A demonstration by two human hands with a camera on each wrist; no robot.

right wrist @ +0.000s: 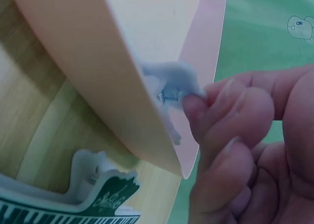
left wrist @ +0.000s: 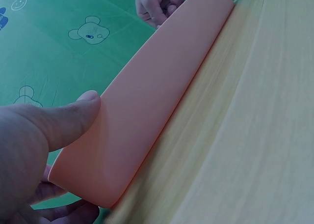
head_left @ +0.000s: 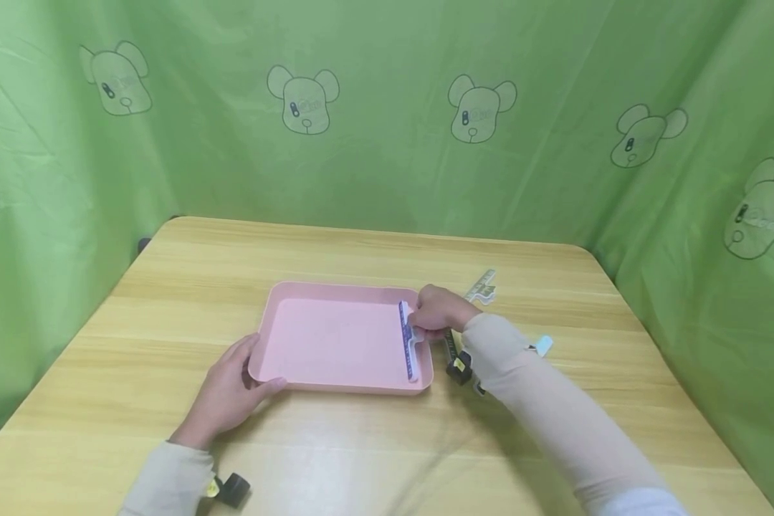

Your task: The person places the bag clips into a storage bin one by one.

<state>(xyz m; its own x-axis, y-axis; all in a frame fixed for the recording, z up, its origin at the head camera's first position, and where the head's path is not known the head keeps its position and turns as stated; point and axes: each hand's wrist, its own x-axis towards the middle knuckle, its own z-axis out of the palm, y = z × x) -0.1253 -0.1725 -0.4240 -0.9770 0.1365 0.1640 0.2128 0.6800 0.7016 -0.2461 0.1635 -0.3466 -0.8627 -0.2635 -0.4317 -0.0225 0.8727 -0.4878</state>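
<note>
A shallow pink tray (head_left: 335,337) lies on the wooden table. At its near left corner my left hand (head_left: 226,394) grips the wall, with the thumb (left wrist: 81,117) against the front side and fingers round the left. Inside the tray, along its right wall, is a long page clip (head_left: 406,347) with a purple patterned edge. My right hand (head_left: 440,309) reaches over that wall and pinches the clip's white spring handle (right wrist: 171,81) between thumb and finger. The right wrist view also shows a dark green page clip (right wrist: 115,197) with piano-key markings outside the tray.
Another page clip (head_left: 481,287) lies beyond my right wrist. A pale blue piece (head_left: 544,346) shows beside my right sleeve, which partly hides the things under it. Green curtains (head_left: 387,179) with bear heads stand behind the table and at both sides.
</note>
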